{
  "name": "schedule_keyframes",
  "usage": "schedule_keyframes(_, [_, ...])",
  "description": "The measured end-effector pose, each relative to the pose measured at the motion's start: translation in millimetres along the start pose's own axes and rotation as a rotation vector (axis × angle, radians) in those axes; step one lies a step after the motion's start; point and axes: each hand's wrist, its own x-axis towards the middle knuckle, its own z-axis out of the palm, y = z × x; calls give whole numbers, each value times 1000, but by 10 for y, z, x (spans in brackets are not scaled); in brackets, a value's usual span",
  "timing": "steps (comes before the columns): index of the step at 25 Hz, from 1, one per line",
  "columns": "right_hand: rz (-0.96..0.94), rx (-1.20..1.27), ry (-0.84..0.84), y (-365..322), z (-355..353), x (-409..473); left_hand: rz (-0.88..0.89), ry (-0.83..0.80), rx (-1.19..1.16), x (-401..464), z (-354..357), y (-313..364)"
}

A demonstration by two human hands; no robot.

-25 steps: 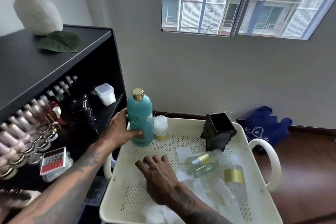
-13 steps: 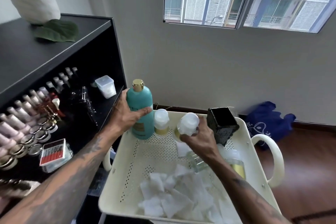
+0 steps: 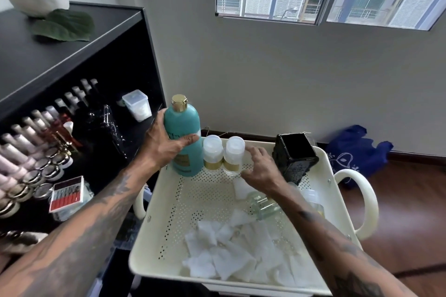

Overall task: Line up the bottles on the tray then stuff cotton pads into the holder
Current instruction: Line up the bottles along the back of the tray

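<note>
A cream perforated tray [image 3: 193, 202] holds a tall teal bottle [image 3: 184, 128] with a gold cap at its far left corner. My left hand [image 3: 166, 144] grips that bottle. Two small clear bottles with white caps and gold bands stand beside it: one [image 3: 212, 155] touches the teal bottle, the other [image 3: 233, 155] stands upright under the fingers of my right hand [image 3: 259, 169]. A clear bottle [image 3: 264, 206] lies on its side under my right forearm, and another [image 3: 313, 200] is partly hidden behind it. White cotton pads [image 3: 231, 253] lie heaped at the tray's near side. A black holder [image 3: 295, 155] stands tilted at the far right.
A black shelf unit [image 3: 72, 60] at the left carries rows of small cosmetic bottles and jars, a red-and-white box [image 3: 66, 193] and a clear lidded tub [image 3: 137, 105]. A blue bag [image 3: 354, 149] lies on the wooden floor by the wall. The tray has a looped handle [image 3: 364, 202] at the right.
My right hand picked a small clear bottle up from the tray and stood it upright beside the first small bottle. My left hand stayed on the teal bottle.
</note>
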Motion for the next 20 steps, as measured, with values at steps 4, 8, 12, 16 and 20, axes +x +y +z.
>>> schedule_keyframes(4, [-78, -466, -127, 352, -290, -428, -15, 14, 26, 13, -1, 7])
schedule_keyframes(8, [-90, -649, -109, 562, -273, -628, -44, 103, 97, -157, 92, 62])
schedule_keyframes(12, [-74, -677, -100, 668, -284, -675, 414, 455, 323, -549, 381, 178])
schedule_keyframes(16, [-130, -629, -112, 603, -485, -764, 612, -11, 594, -509, 780, 366])
schedule_keyframes(20, [-130, -440, -78, 385, -781, -793, 464, -156, 684, -350, 904, 341])
